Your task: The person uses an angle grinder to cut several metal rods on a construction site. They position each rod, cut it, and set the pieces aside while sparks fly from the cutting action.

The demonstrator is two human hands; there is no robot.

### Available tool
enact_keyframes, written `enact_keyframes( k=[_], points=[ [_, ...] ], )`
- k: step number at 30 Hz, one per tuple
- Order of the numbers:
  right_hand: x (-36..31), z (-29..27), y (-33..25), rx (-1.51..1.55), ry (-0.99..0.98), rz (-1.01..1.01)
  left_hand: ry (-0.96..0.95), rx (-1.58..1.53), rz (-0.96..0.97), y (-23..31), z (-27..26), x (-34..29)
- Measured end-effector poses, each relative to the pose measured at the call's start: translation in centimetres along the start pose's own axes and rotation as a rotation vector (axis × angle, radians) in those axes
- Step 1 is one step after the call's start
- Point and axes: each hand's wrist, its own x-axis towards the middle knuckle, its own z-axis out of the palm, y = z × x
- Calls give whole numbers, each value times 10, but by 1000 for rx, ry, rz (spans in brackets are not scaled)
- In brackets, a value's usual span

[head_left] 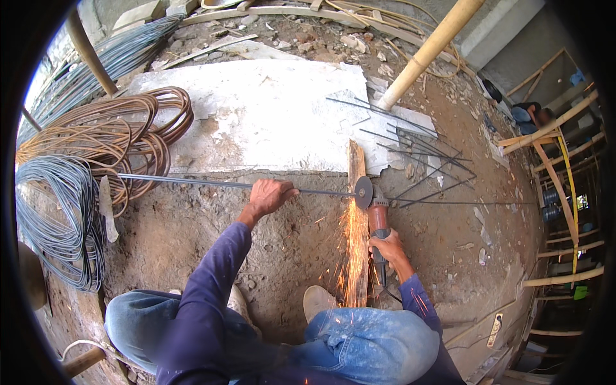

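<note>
My left hand (271, 196) is closed around steel rods (192, 181) that run from the wire coils at the left toward the centre. My right hand (387, 248) grips the body of an angle grinder (378, 221) with a red-brown housing. Its dark cutting disc (363, 192) meets the rods just past a wooden board (357, 160) that lies under them. Orange sparks (354, 247) stream from the disc down along the board toward my feet. The grinder's cord trails back beside my right leg.
Bent wire bundles, one rusty (138, 122) and one grey (61, 212), lie at the left. Several cut rods (427, 154) lie crisscrossed beyond the grinder, near a white sheet (269, 109). A bamboo pole (430, 54) stands behind them. A power strip (495, 330) lies at the right.
</note>
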Motion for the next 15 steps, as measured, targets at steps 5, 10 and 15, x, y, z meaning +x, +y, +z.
enact_keyframes(
  k=[5,10,15],
  points=[
    [-8,-3,-9,-114,37,16,22,-5,0,0,-1,0],
    [-7,-1,3,-52,21,-11,-25,18,-24,3,-3,1],
    [3,-2,4,-54,26,6,-47,-28,-26,2,-4,1]
  ],
)
